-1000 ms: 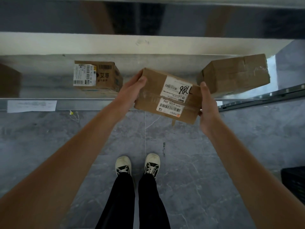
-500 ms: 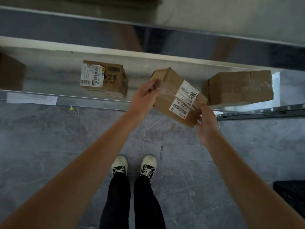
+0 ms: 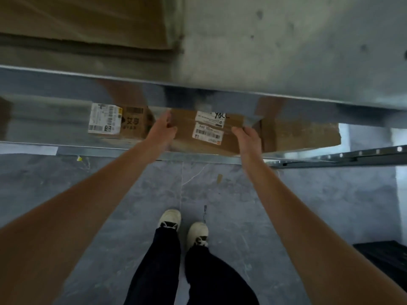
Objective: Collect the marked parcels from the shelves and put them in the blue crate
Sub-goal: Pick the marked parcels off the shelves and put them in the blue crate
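A brown cardboard parcel (image 3: 184,139) with two white labels and a handwritten number lies on the lower shelf (image 3: 110,149), between two other boxes. My left hand (image 3: 161,130) holds its left end, the thumb up by the top edge. My right hand (image 3: 248,138) grips its right front corner. The upper shelf's front edge hides the parcel's far part. A dark crate (image 3: 387,260) shows at the lower right on the floor.
A labelled box (image 3: 132,124) sits left of the parcel and a plain taped box (image 3: 301,137) sits right of it, both close by. The metal upper shelf (image 3: 198,91) overhangs them. Grey floor and my shoes (image 3: 169,219) lie below.
The parcel, held tilted in front of the shelf before, has moved forward and now lies level on the lower shelf between the two boxes. Both hands went with it.
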